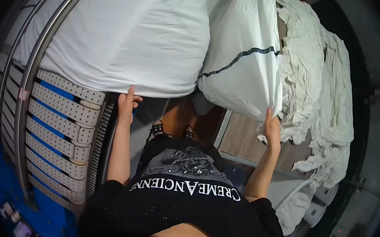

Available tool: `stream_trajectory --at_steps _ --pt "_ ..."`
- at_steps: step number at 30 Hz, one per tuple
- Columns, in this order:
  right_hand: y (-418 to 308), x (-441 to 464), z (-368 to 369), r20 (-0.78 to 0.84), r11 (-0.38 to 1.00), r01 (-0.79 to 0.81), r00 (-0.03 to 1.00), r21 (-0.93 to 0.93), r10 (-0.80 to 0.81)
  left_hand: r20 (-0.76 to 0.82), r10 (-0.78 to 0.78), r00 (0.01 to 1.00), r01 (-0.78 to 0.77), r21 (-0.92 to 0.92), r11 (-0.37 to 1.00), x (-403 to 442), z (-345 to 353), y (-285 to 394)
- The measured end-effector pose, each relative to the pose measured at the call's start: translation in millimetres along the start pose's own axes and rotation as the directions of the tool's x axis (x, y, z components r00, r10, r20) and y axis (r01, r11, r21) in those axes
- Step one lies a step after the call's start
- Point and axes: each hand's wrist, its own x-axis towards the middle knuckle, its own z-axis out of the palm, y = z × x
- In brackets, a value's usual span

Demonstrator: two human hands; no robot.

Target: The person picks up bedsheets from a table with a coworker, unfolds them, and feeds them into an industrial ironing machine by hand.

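A large white cloth [129, 36] spreads over the machine at the upper left, its front edge hanging near the perforated belts. My left hand [127, 106] is at that edge, index finger stretched along the cloth and the other fingers apart. To the right, a white cloth with a dark stripe [244, 64] hangs down in folds. My right hand [270, 128] pinches its lower right corner. Beside that corner lies a heap of crumpled off-white cloths [307, 74].
Perforated belts [63, 125] and a curved metal rail [28, 86] are at the left. The crumpled cloths rest on a wood-patterned table [247, 139]. White containers [315, 213] stand at the lower right. My feet are on a brown floor [178, 117].
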Motion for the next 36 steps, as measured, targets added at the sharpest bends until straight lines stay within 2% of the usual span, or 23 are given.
stream_trajectory --at_steps 1,3,6,8,9,13,15,16,17,19,20,22,24,25,26,27,28,29,31,33,34,35,36 --pt "6 1 5 -0.008 0.996 0.012 1.0 -0.086 -0.013 0.066 -0.05 0.997 0.047 0.04 0.998 10 4 -6" --pt "27 4 25 0.025 0.989 -0.034 0.999 -0.146 0.038 0.065 -0.004 0.998 0.001 0.044 0.999 24 21 -19" --pt "68 34 28 0.102 0.959 0.042 0.995 -0.279 -0.014 0.009 0.036 0.999 -0.037 0.16 0.986 27 21 -22" --pt "74 44 -11 -0.105 0.974 -0.036 0.994 -0.225 0.012 -0.009 -0.012 1.0 0.014 0.332 0.943 27 -2 -21" --pt "81 51 -30 -0.233 0.975 -0.056 0.973 -0.214 0.005 -0.03 -0.026 0.999 0.038 0.519 0.854 12 -9 -2" --pt "52 41 -65 -0.593 1.0 0.018 0.805 0.001 -0.013 -0.07 0.07 0.995 -0.035 0.413 0.91 -15 -22 3" --pt "89 64 -33 -0.669 0.996 0.057 0.737 -0.071 -0.09 -0.211 0.172 0.962 -0.138 0.169 0.976 -17 -11 10" --pt "93 63 -8 -0.657 0.996 0.029 0.749 -0.089 -0.081 -0.248 0.133 0.96 -0.103 0.13 0.986 -9 -9 1" --pt "85 51 13 -0.493 0.997 0.057 0.867 -0.056 -0.077 -0.283 0.092 0.955 -0.069 0.09 0.993 3 -8 -11" --pt "87 33 72 -0.134 0.996 0.066 0.989 0.068 -0.056 -0.177 -0.05 0.983 0.09 0.23 0.969 17 -6 -31" --pt "75 11 100 -0.178 0.976 0.207 0.965 0.064 -0.193 -0.126 -0.093 0.988 0.127 0.294 0.947 22 0 -39" --pt "49 -19 126 -0.001 0.966 0.188 0.982 0.179 -0.191 -0.099 -0.061 0.993 0.093 0.363 0.927 7 14 -21" --pt "48 -17 133 -0.033 0.958 0.174 0.985 0.228 -0.171 0.096 0.231 0.968 -0.246 0.532 0.81 -12 8 -8" --pt "48 -14 138 -0.065 0.948 0.16 0.987 0.276 -0.148 0.098 0.162 0.982 -0.189 0.583 0.791 -27 3 10" --pt "53 -5 137 -0.15 0.937 0.216 0.972 0.274 -0.18 0.049 0.113 0.992 -0.123 0.497 0.859 -32 -10 16" --pt "50 -1 129 -0.151 0.935 0.224 0.971 0.277 -0.188 0.007 0.059 0.998 -0.057 0.403 0.914 -36 -18 24" --pt "48 3 121 -0.151 0.931 0.183 0.978 0.316 -0.141 -0.057 0.134 0.989 -0.116 0.245 0.963 -44 -15 34" --pt "44 6 116 -0.149 0.924 0.142 0.984 0.354 -0.094 -0.062 0.141 0.988 -0.122 0.244 0.962 -41 -16 34" --pt "39 1 119 -0.194 0.875 0.232 0.967 0.424 -0.162 -0.205 0.218 0.954 -0.158 0.274 0.949 -31 -19 26" --pt "20 -3 130 -0.194 0.884 0.321 0.944 0.34 -0.268 -0.16 -0.015 0.987 0.056 0.249 0.967 4 -34 -12" --pt "15 -7 136 -0.181 0.899 0.33 0.941 0.289 -0.287 -0.09 0.102 0.991 -0.087 0.152 0.985 -4 -10 -14" --pt "8 -13 140 -0.14 0.902 0.327 0.944 0.282 -0.299 0.013 0.208 0.978 -0.207 0.166 0.964 -3 -2 -27" --pt "3 -17 141 -0.101 0.904 0.331 0.943 0.269 -0.316 -0.081 0.265 0.961 -0.248 0.173 0.953 -8 12 -30"
